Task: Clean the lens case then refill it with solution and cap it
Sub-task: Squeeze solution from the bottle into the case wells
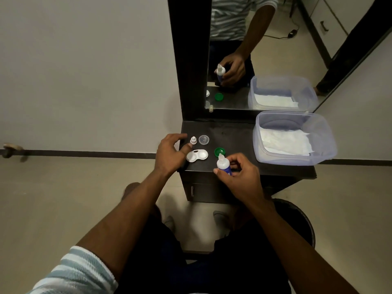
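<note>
The white lens case (pixel 197 155) lies uncapped on the dark table (pixel 233 132), both wells showing. My left hand (pixel 169 152) hovers at its left end with fingers spread, the thumb touching or nearly touching the case. My right hand (pixel 237 170) grips the solution bottle (pixel 223 164), white with a blue label, nozzle bare and tilted up-left. The bottle's small white cap (pixel 193 140) stands behind the case. A clear lens-case cap (pixel 204 139) lies next to it, and a green cap (pixel 219 151) sits just behind the bottle.
A clear plastic tub (pixel 324 141) holding white tissue occupies the table's right part. A mirror (pixel 265 49) stands against the table's back edge. The table's front edge runs just under my right hand. A dark round stool (pixel 301 219) is at lower right.
</note>
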